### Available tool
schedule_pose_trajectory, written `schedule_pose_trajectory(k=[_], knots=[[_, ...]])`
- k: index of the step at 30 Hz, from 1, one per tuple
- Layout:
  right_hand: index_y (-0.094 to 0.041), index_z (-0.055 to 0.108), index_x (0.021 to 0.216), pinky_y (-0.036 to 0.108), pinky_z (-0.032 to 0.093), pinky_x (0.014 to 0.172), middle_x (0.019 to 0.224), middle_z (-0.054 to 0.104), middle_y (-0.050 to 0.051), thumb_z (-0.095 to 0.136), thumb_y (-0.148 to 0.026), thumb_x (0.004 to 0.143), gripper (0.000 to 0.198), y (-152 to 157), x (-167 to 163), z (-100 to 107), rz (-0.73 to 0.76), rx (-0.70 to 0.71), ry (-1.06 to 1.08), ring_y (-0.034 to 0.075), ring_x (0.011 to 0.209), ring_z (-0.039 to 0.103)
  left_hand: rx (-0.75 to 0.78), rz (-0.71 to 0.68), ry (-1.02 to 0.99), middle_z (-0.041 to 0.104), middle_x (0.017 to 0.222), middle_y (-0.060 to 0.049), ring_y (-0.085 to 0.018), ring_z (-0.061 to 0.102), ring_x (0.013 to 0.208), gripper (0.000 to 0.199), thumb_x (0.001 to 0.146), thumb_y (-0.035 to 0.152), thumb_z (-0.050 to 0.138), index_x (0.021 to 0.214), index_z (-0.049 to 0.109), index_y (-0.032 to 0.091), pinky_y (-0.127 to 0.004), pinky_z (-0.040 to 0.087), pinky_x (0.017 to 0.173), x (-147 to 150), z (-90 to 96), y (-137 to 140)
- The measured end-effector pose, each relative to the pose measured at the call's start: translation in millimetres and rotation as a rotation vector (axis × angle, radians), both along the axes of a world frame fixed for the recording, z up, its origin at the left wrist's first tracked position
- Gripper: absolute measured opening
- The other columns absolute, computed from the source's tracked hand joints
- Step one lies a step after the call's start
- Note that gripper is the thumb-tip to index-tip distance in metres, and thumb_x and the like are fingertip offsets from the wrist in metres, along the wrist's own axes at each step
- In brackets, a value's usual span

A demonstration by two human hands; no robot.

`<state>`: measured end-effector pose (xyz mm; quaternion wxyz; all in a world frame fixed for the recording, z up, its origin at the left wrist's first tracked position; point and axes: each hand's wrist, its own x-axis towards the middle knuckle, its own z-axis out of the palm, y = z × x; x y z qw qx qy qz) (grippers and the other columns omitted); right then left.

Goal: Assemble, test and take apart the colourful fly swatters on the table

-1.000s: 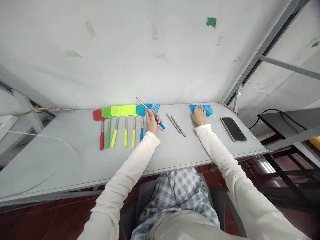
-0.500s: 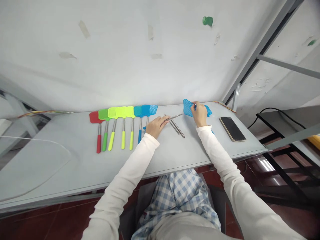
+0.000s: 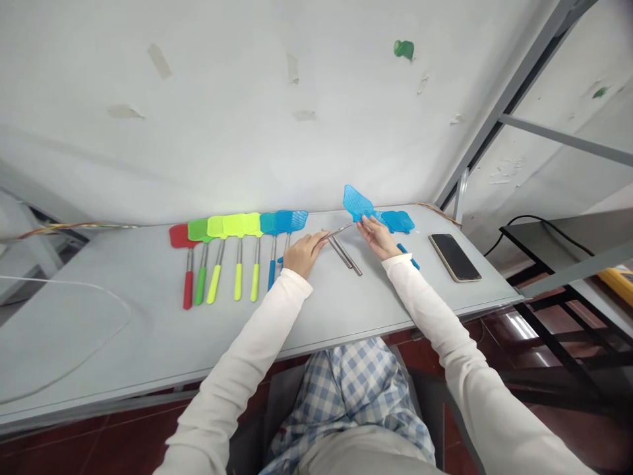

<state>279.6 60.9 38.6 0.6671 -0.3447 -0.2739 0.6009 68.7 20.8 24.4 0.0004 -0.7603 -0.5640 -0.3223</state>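
Note:
My left hand (image 3: pixel 302 254) is closed around a thin metal rod (image 3: pixel 340 230) that points up to the right. In my right hand (image 3: pixel 376 239) a blue fly swatter head (image 3: pixel 357 201) is pinched by its lower end, tilted above the table. The rod's tip is at or very near the base of this head; I cannot tell whether they are joined. Two loose metal rods (image 3: pixel 347 256) lie between my hands. More blue swatter heads (image 3: pixel 399 221) lie behind my right hand, and a blue handle piece (image 3: pixel 407 254) is beside my right wrist.
Left of my hands, several fly swatters lie in a row, from a red one (image 3: pixel 180 236) through green and yellow ones to blue ones (image 3: pixel 291 220). A phone (image 3: pixel 455 257) lies at the right of the grey table (image 3: pixel 148 343). A white cable (image 3: pixel 116 303) curves across the left side.
My right hand has lifted the blue swatter head off the pile and brought it left, up to the rod's tip. My left hand still holds the rod in about the same place.

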Motion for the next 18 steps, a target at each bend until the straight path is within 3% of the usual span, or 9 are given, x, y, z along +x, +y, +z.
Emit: schedule_pose_trajectory(k=[6, 12, 18], knots=[[-0.022, 0.05, 0.08, 0.029, 0.054, 0.095, 0.078, 0.063, -0.006, 0.08, -0.015, 0.062, 0.036, -4.4, -8.1, 0.9, -0.004, 0.091, 0.006, 0.011, 0.088, 0.067, -0.011, 0.016, -0.01, 0.07, 0.097, -0.006, -0.019, 0.062, 0.088, 0.042, 0.095, 0.047, 0.039, 0.126, 0.062, 0.032, -0.026, 0.033, 0.064, 0.1, 3.8, -1.6], [-0.023, 0.046, 0.073, 0.03, 0.053, 0.096, 0.056, 0.042, -0.011, 0.081, -0.018, 0.06, 0.038, -2.3, -8.6, -3.4, -0.012, 0.127, -0.027, 0.01, 0.079, 0.065, -0.008, 0.04, 0.016, 0.069, 0.093, -0.006, -0.018, 0.061, 0.084, 0.043, 0.095, 0.047, 0.037, 0.13, 0.059, 0.033, -0.027, 0.031, 0.061, 0.8, 6.4, -3.5], [-0.024, 0.04, 0.067, 0.028, 0.055, 0.092, 0.056, 0.04, -0.012, 0.083, -0.021, 0.055, 0.045, -1.2, -9.0, -5.3, -0.006, 0.15, -0.013, 0.008, 0.072, 0.063, -0.017, 0.052, 0.046, 0.067, 0.088, -0.005, -0.016, 0.059, 0.081, 0.044, 0.096, 0.047, 0.035, 0.131, 0.057, 0.034, -0.027, 0.03, 0.061, 0.9, 5.5, -2.7]])
